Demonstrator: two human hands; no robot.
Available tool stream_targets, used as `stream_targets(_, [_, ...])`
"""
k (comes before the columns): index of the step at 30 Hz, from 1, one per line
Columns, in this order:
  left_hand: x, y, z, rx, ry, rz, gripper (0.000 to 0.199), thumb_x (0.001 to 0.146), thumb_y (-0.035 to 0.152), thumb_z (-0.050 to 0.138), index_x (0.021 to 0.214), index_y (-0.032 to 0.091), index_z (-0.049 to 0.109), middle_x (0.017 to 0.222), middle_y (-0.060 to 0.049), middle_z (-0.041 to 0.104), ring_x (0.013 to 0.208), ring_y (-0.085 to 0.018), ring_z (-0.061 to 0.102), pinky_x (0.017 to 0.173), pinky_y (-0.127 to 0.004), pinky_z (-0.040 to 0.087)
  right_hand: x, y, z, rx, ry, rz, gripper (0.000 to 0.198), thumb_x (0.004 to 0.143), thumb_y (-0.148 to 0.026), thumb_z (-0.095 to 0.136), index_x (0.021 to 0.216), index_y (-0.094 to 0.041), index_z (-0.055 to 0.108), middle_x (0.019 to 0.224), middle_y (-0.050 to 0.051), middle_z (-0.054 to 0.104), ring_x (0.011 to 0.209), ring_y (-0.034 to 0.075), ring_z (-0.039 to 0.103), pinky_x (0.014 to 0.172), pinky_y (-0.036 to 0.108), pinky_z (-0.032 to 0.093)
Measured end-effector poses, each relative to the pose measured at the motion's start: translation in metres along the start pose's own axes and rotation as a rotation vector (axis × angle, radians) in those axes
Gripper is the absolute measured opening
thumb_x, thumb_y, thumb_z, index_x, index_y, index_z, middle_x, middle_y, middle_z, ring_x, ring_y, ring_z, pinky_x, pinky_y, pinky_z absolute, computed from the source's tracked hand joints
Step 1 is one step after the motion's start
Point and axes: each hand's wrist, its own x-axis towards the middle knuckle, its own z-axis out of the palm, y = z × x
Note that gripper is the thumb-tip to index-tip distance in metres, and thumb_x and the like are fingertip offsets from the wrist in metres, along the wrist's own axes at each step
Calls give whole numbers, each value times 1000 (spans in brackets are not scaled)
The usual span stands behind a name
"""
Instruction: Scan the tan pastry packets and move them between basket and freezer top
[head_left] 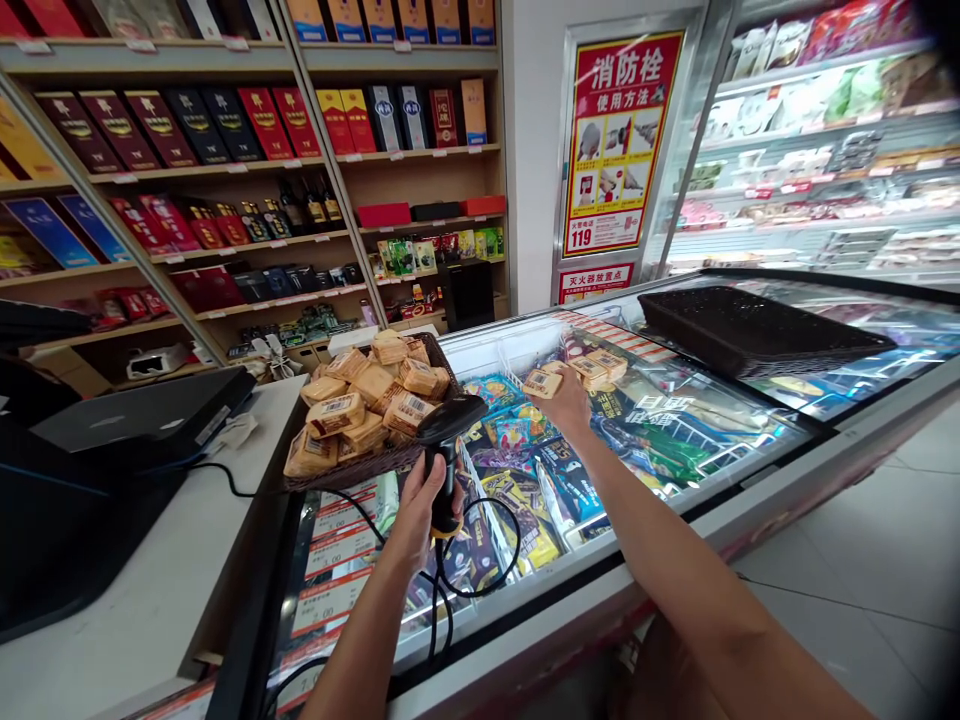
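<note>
My left hand point(421, 510) is wrapped round the handle of a black barcode scanner point(450, 425), its head tilted up and its cable looping below. With my right hand point(571, 402) I grip a small packaged bread point(541, 383) that has a barcode label on top. Right beside that hand, a few matching packs point(600, 368) sit on the freezer's glass top. To the left, a brown wicker basket point(442, 362) is heaped with several more packs point(371, 385) of the same kind, labels showing on some.
A glass-topped chest freezer point(720, 470) with ice creams inside spans the middle. An upturned-looking black tray point(757, 325) lies on its right part. At left is a white counter point(225, 540) with a black checkout machine point(142, 410). Shelves of boxed bottles point(217, 125) stand behind.
</note>
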Motion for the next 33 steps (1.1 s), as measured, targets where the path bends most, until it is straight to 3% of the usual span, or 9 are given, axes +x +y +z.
stream_targets(3, [5, -3, -8, 39, 140, -9, 61, 72, 67, 75, 108, 19, 65, 79, -3, 69, 64, -14, 64, 55, -24, 46, 2, 5, -4, -77, -99, 91, 67, 73, -48, 74, 127, -20, 46, 111, 10, 63, 104, 27, 60, 87, 35, 44])
stream_targets(6, [9, -2, -15, 43, 234, -9, 67, 66, 68, 78, 111, 19, 68, 93, -6, 74, 90, -21, 70, 71, -27, 52, 1, 8, -3, -146, -78, 90, 69, 75, -55, 72, 131, -22, 47, 127, 13, 53, 115, 29, 53, 91, 35, 42])
stream_targets(8, [12, 3, -17, 39, 238, -10, 64, 69, 66, 77, 111, 20, 68, 99, -8, 74, 97, -23, 70, 76, -29, 54, 0, 10, -1, -181, -69, 100, 69, 77, -59, 70, 133, -26, 47, 134, 13, 46, 119, 29, 50, 92, 37, 42])
stream_targets(15, [44, 38, -19, 12, -35, 92, 52, 80, 60, 71, 108, 19, 58, 96, -7, 72, 75, -18, 70, 64, -29, 54, 7, 17, 4, -176, -101, 96, 69, 78, -54, 71, 134, -23, 47, 133, 14, 43, 113, 27, 53, 88, 32, 41])
stream_targets(20, [63, 38, -19, 18, -135, 190, 47, 85, 61, 66, 105, 21, 52, 93, -4, 69, 71, -15, 66, 60, -26, 52, 9, 19, 6, -162, -111, 87, 65, 80, -50, 69, 134, -23, 45, 134, 13, 43, 110, 26, 55, 88, 31, 41])
stream_targets(33, [92, 46, -25, 29, -349, 34, 55, 83, 61, 68, 120, 23, 52, 87, -3, 64, 60, -11, 55, 50, -21, 40, 15, 20, 14, -144, -81, 46, 64, 78, -54, 70, 129, -22, 49, 131, 18, 45, 105, 34, 58, 82, 39, 44])
